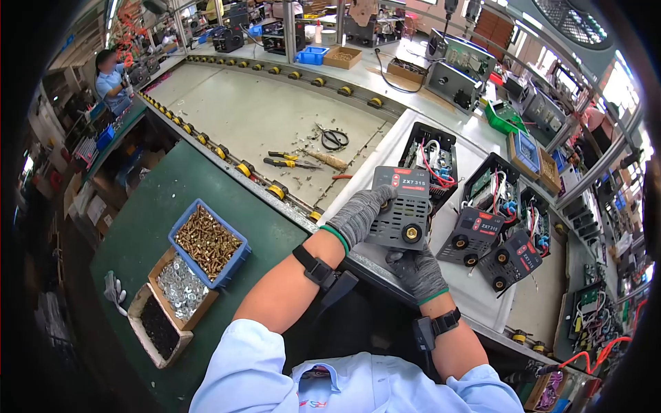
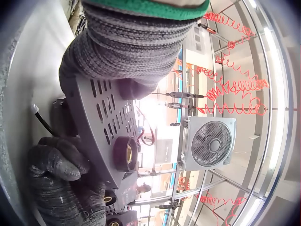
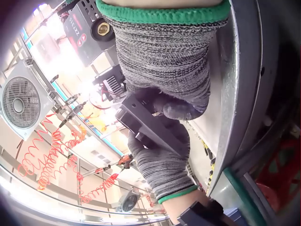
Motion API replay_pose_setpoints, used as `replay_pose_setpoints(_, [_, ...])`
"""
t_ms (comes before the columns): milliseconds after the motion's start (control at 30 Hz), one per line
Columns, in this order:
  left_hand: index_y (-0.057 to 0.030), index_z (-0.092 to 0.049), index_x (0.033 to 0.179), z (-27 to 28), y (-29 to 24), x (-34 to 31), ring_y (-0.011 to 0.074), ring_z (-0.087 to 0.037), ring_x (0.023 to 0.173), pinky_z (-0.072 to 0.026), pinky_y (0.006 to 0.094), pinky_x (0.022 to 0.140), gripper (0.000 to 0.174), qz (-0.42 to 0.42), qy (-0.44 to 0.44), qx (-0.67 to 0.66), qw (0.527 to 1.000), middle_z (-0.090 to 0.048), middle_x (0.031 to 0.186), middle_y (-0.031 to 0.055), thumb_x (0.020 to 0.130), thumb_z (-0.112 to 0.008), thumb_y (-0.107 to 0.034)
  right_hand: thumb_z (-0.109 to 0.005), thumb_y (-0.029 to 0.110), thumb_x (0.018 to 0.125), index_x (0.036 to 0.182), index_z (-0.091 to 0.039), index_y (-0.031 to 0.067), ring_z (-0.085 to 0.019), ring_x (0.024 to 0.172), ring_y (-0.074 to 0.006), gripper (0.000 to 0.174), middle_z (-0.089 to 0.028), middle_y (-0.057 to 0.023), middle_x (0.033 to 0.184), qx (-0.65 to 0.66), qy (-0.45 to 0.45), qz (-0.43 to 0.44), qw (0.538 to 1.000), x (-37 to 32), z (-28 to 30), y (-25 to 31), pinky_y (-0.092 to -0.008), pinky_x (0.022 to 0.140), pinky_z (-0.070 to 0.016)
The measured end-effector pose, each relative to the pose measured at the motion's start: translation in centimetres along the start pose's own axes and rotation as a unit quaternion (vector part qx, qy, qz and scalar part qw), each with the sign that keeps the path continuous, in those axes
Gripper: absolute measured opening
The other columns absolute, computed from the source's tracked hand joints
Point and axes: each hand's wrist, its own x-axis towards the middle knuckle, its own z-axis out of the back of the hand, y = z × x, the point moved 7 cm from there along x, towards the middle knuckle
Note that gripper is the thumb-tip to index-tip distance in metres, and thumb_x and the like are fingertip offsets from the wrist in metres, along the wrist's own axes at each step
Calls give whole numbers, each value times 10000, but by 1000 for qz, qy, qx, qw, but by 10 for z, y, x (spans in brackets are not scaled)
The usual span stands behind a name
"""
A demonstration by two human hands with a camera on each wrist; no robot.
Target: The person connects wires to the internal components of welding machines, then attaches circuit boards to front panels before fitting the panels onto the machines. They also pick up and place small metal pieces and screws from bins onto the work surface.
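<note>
A grey front panel point(image 1: 399, 210) marked ZX7315 is held up, tilted, with slots and a round brass-centred socket point(image 1: 412, 233). My gloved left hand point(image 1: 359, 215) grips its left side, thumb on the front face. My gloved right hand point(image 1: 418, 274) is at the bottom edge, its fingers curled there; in the right wrist view, that hand point(image 3: 164, 70) partly hides the panel point(image 3: 148, 123). Just behind stands an open machine chassis point(image 1: 434, 155) with red and white wires. To the right, two similar units bear panels point(image 1: 475, 233) leaning outward at their fronts.
Pliers point(image 1: 289, 160), scissors point(image 1: 333, 138) and scattered screws lie beyond the roller rail point(image 1: 244, 168). On the green table point(image 1: 138, 227) at left stand a blue bin point(image 1: 242, 256) of brass bolts, a box of washers point(image 1: 182, 289) and a box of black parts point(image 1: 160, 327).
</note>
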Motion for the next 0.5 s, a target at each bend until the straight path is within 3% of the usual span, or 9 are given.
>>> replay_pose_setpoints(167, [-21,-680,1054,0,-3,-7,238,-696,714,-598,367,664,406,9,-8,-37,999,-679,892,112,907,-691,-399,-695,152,922,1284,-568,71,-571,943,-230,393,-625,-110,1162,-70,-49,77,993,-7,-15,3,-377,743,-483])
replay_pose_setpoints(233, [-20,-669,1053,-4,1,-6,250,-704,715,-613,381,660,387,37,6,-70,997,-682,898,121,909,-689,-378,-682,185,933,1295,-559,64,-565,933,-228,401,-620,-116,1167,-23,20,24,999,1,-13,-2,-374,726,-475])
replay_pose_setpoints(367, [-17,-663,1046,-3,-4,-3,255,-705,696,-615,404,625,367,25,-2,-49,998,-693,924,133,914,-683,-359,-639,264,963,1230,-575,63,-564,856,-204,341,-624,-101,1060,-24,26,8,999,8,-24,-7,-351,683,-464])
replay_pose_setpoints(433, [-15,-664,1053,-3,-2,2,255,-705,695,-613,404,619,371,23,-1,-39,999,-693,925,133,913,-684,-358,-576,401,984,1147,-563,68,-517,684,-152,372,-577,-46,875,-115,77,-11,990,14,-29,-10,-305,589,-424])
replay_pose_setpoints(500, [-12,-665,1059,-5,-1,2,256,-704,693,-611,403,614,376,22,0,-30,999,-693,925,132,912,-685,-358,-555,419,997,1120,-572,79,-518,690,-148,362,-565,-41,851,-153,112,-20,982,20,-30,-6,-308,588,-421])
